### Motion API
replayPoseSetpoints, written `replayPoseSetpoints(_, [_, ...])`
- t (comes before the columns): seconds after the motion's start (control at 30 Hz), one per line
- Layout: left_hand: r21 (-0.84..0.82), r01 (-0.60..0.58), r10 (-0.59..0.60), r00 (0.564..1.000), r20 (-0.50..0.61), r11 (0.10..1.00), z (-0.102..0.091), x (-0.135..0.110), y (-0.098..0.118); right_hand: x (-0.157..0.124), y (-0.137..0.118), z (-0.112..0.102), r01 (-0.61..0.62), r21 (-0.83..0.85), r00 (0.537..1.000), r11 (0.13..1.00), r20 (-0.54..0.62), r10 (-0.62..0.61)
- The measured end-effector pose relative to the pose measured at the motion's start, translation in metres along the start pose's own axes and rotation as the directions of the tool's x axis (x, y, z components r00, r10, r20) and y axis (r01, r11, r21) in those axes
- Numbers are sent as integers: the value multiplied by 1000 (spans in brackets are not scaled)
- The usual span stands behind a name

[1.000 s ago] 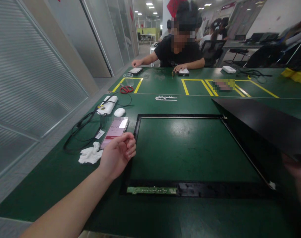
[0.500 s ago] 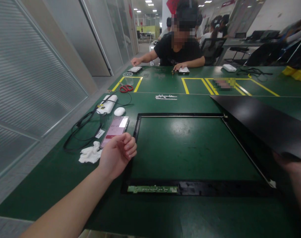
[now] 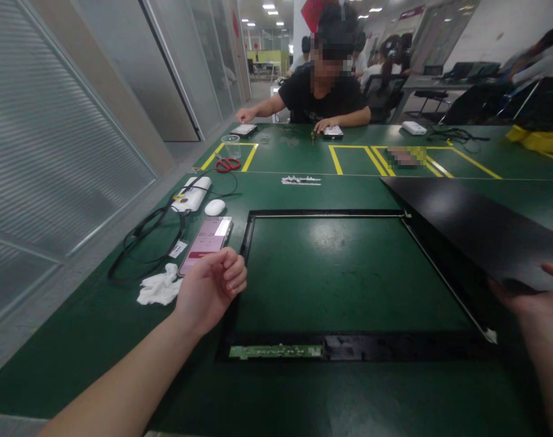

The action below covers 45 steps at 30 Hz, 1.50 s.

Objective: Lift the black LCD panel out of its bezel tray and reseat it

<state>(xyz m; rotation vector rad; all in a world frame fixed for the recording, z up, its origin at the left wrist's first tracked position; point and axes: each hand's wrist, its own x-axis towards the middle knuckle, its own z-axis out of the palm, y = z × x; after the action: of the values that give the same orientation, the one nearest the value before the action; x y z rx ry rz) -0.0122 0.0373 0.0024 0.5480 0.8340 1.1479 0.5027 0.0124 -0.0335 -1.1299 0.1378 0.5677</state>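
My left hand (image 3: 212, 290) is closed in a loose curl at the left side of a black monitor bezel (image 3: 394, 347), next to the phone; nothing shows in its fingers. The bezel lies flat on the green table, with a green circuit board strip (image 3: 276, 351) along its near edge. At the right, my right hand (image 3: 533, 300) grips a thin black screen panel (image 3: 476, 227) by its near edge, thumb above and fingers beneath. That panel is tilted and lies beyond the bezel's right side, partly cut off by the picture's edge.
A phone (image 3: 206, 243), crumpled tissue (image 3: 160, 286), white earbud case (image 3: 215, 207), white power bank (image 3: 192, 194) and black cable (image 3: 135, 233) are at the left. Red-handled scissors (image 3: 227, 164) and white strips (image 3: 301, 181) lie farther back. A person (image 3: 324, 97) sits opposite, hands near two hard drives.
The view has shifted slightly, so everything sits a little farther left. More of my right hand and its thumb shows on the panel. My left hand keeps its curl beside the bezel.
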Motion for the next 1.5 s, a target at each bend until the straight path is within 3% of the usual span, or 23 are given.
replayPoseSetpoints(0.1, [12,4,-4,1000,4,1000,-1,0,0,-8,1,6,47,-13,998,999,-31,-47])
replayPoseSetpoints(0.5, [82,-12,11,1000,15,997,0,1,-1,-22,6,13,1,20,1000,1000,10,-1])
replayPoseSetpoints(0.9, [120,-28,26,999,22,992,-1,0,-2,-32,9,25,-25,42,998,999,-64,28])
replayPoseSetpoints(1.07, [134,-36,34,999,17,990,-3,-1,-2,-41,0,27,102,107,982,989,-173,-83])
replayPoseSetpoints(1.17, [146,-33,31,999,16,989,-3,0,-2,-46,-3,27,148,125,978,981,-165,-126])
replayPoseSetpoints(1.3, [149,-35,33,999,20,988,-3,0,-3,-41,0,28,83,104,989,991,-131,-69])
replayPoseSetpoints(1.5, [161,-39,35,999,24,986,-1,1,-3,-23,5,25,9,29,986,1000,-169,-4])
